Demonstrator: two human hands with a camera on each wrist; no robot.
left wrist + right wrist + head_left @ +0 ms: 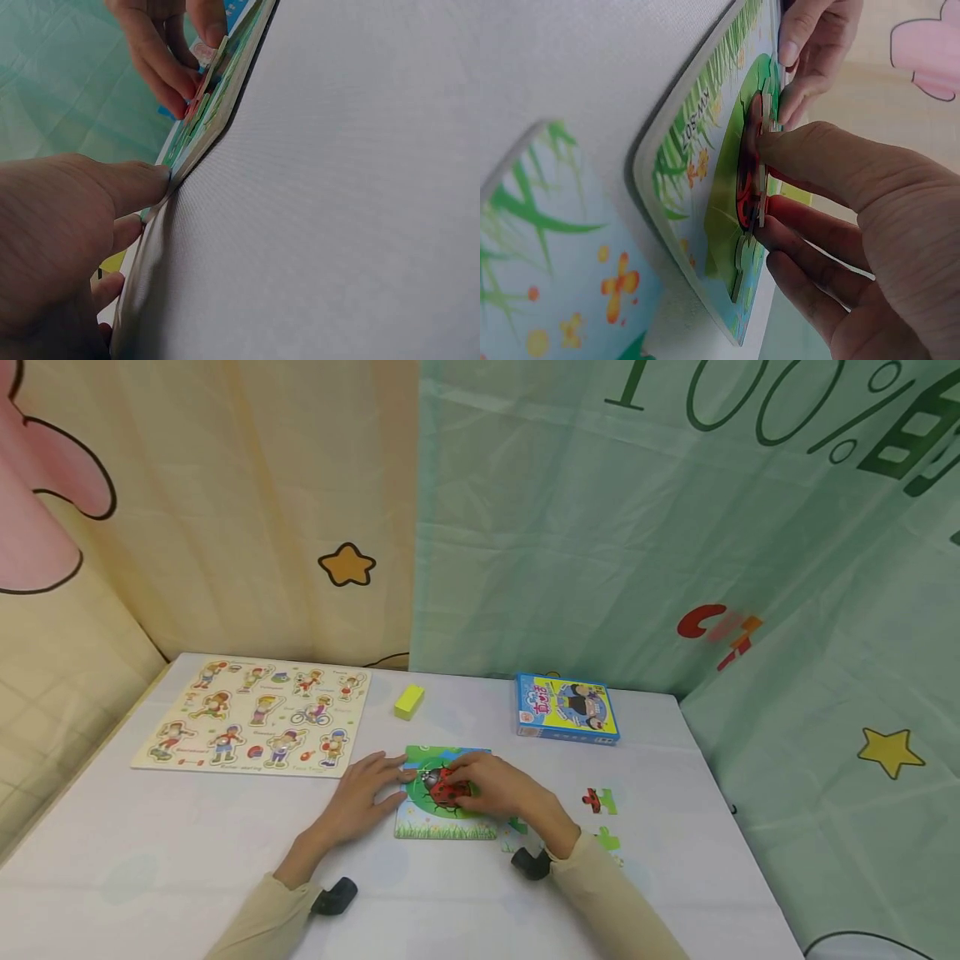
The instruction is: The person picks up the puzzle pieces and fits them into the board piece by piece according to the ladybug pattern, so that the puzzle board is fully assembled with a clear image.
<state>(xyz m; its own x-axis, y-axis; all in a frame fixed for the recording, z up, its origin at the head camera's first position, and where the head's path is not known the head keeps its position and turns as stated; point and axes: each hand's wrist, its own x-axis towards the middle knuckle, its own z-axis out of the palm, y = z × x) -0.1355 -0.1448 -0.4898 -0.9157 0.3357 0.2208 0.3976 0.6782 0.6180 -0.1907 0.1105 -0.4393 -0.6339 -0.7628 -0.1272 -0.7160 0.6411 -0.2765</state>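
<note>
A small jigsaw board (446, 832) with grass along its near edge and a ladybug on green at its middle lies flat before me. My left hand (365, 800) rests at its left side, fingers stretched out, with the thumb touching the edge in the left wrist view. Over the ladybug, my right hand (495, 783) pinches a red ladybug puzzle piece (766, 112) between thumb and fingers. In the right wrist view that piece stands tilted on the board, partly hidden by the fingers. A green-and-red layer of fitted pieces (196, 120) shows beneath the hand in the left wrist view.
Loose puzzle pieces (600, 801) lie to the right, and a grassy part (562, 247) sits beside the board, partly under the right arm. Farther back are a large picture board (251, 714), a yellow block (408, 702) and a blue-yellow box (567, 708). Curtains enclose the table.
</note>
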